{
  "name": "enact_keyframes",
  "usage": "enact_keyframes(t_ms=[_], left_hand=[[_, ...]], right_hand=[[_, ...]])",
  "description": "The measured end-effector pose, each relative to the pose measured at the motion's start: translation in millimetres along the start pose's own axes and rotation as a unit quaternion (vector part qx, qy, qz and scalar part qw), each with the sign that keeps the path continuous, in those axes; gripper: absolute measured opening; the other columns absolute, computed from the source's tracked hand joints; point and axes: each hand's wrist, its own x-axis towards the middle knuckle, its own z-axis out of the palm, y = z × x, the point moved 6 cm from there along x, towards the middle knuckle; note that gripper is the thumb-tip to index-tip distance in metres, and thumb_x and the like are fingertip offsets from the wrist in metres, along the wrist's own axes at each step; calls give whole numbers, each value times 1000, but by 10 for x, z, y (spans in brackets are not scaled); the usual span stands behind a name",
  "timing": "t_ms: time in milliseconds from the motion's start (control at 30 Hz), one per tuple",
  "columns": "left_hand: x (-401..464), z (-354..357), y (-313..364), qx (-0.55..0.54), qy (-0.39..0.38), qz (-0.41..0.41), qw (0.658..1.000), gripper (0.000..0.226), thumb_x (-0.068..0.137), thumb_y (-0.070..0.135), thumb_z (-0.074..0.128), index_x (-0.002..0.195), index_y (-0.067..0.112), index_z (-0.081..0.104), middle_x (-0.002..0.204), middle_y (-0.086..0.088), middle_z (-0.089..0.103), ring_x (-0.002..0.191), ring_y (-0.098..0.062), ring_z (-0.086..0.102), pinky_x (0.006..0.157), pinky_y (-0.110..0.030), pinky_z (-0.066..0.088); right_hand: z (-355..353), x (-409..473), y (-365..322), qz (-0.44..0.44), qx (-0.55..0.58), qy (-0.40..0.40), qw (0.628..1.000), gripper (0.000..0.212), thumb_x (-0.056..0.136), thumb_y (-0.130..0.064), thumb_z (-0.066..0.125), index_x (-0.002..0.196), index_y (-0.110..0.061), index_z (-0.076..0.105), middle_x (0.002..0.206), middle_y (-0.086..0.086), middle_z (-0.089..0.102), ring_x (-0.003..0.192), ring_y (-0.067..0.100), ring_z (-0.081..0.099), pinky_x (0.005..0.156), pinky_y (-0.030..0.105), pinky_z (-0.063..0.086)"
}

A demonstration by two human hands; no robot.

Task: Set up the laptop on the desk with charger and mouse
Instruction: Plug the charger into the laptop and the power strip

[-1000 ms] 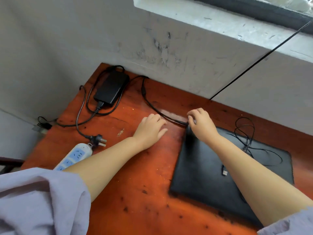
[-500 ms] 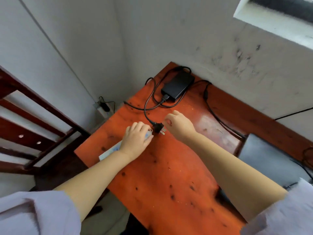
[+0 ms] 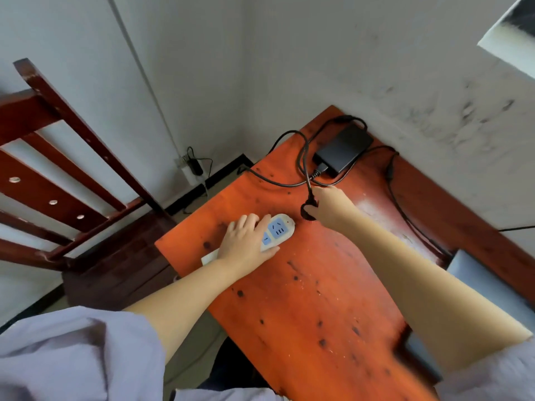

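The red-orange wooden desk surface (image 3: 304,299) stands in the room's corner, its far edge against the wall. On its far left corner lies the black rectangular charger brick (image 3: 343,148), its black cable (image 3: 302,157) looping on the surface just left of it. Nearer, at the left edge, lies the white power strip with blue sockets (image 3: 278,231), under the left hand (image 3: 246,244). Just right of the strip, the right hand (image 3: 330,206) holds the black plug (image 3: 307,211). The grey laptop (image 3: 486,287) lies at the right edge. A dark red wooden chair (image 3: 72,180) stands left of the desk.

Wooden chair (image 3: 72,180) beside plugged wall socket (image 3: 185,163)
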Motion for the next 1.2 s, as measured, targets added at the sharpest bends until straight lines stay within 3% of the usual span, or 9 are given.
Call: enact_keyframes(t_ms=[100,200,367,467,767,900,1100,1200], left_hand=[[7,-3,2,-2,13,4,1000,74,80,61,45,140,20,33,113,-2,49,107,-22,45,89,-35,38],[11,1,-1,0,12,2,1000,74,81,60,44,141,18,33,115,-3,50,109,-22,44,91,-36,38],[11,-11,0,-9,14,-1,1000,71,81,59,47,139,19,35,115,-2,50,109,-22,44,91,-37,37],[18,-27,3,-17,15,-2,1000,69,80,57,49,137,20,37,113,-2,50,108,-23,45,91,-37,36],[21,-31,21,-1,19,-2,1000,62,79,55,48,129,19,43,113,-3,50,108,-23,45,89,-37,36],[21,-33,22,1,28,-4,1000,56,79,56,50,119,16,49,115,-4,52,109,-23,45,91,-37,36],[17,-39,30,13,27,0,1000,58,80,57,49,119,14,49,116,-4,53,108,-24,46,89,-37,36],[16,-54,34,15,29,1,999,56,79,57,50,116,15,50,113,-4,55,106,-24,48,88,-37,38]], right_hand=[[-109,-86,33,-18,162,7,987,16,86,-19,60,97,-8,61,98,9,66,73,24,71,71,40,60],[-15,-220,-95,-79,237,-28,968,11,84,-16,65,94,-21,64,100,0,65,66,6,70,60,23,60],[141,-292,-179,-131,204,-17,970,20,84,-14,65,103,-19,66,103,0,60,84,19,68,77,36,58],[134,-287,-221,-149,199,-1,969,19,84,-13,65,101,-20,66,97,-3,57,87,20,65,79,34,56],[143,-250,-394,-229,56,5,972,24,86,-21,63,109,-13,63,102,-2,55,86,15,56,76,25,49],[133,-202,-503,-230,7,7,973,17,84,-23,63,98,-15,62,90,-7,47,75,10,45,59,12,32],[136,-214,-671,-231,-71,-1,970,16,86,-20,59,94,-6,60,92,3,49,77,21,49,66,31,44],[102,-188,-740,-233,-103,-19,967,17,87,-20,58,94,-4,59,91,4,49,76,21,48,65,30,43]])
